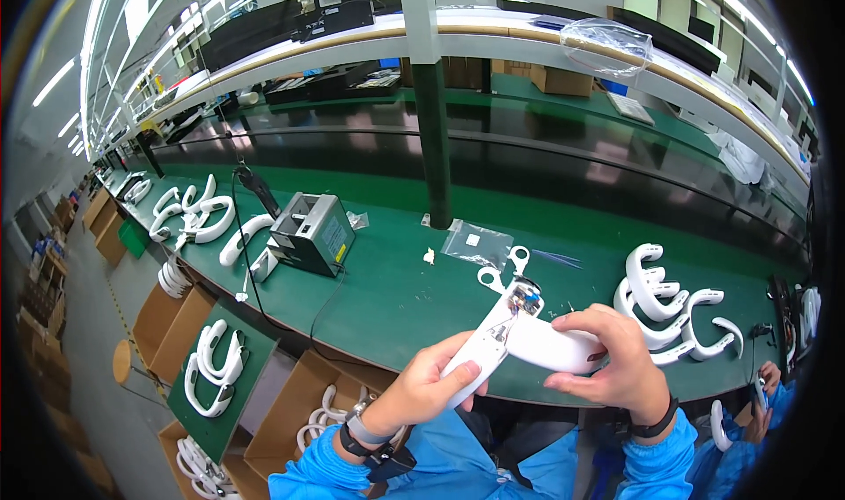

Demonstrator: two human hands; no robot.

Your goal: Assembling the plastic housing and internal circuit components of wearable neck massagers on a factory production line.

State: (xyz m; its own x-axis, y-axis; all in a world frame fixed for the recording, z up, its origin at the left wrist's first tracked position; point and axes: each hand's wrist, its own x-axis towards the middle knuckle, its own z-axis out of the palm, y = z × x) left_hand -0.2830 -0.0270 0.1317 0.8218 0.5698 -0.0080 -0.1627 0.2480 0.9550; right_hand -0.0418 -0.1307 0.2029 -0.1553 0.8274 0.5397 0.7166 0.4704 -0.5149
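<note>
Above the near bench edge I hold a white curved device, apparently a neck fan, with its casing opened. My left hand (440,377) is closed round the straighter arm (482,352) of it, thumb on top. My right hand (620,355) grips the end of the wider curved arm (550,345) between thumb and fingers. Where the two arms meet, thin wires and a small circuit part (526,299) lie exposed. Just beyond them are white-handled scissors (491,278), their blades hidden by the device. A clear bag (476,244) and dark tweezers (556,259) lie behind.
More white neck fans (656,297) are piled at right, others (195,214) at far left. A grey box-shaped machine (312,236) and hanging black power screwdriver (257,190) stand left. Cardboard boxes (290,403) sit below the green bench (387,315). A co-worker's hands (764,399) show at right.
</note>
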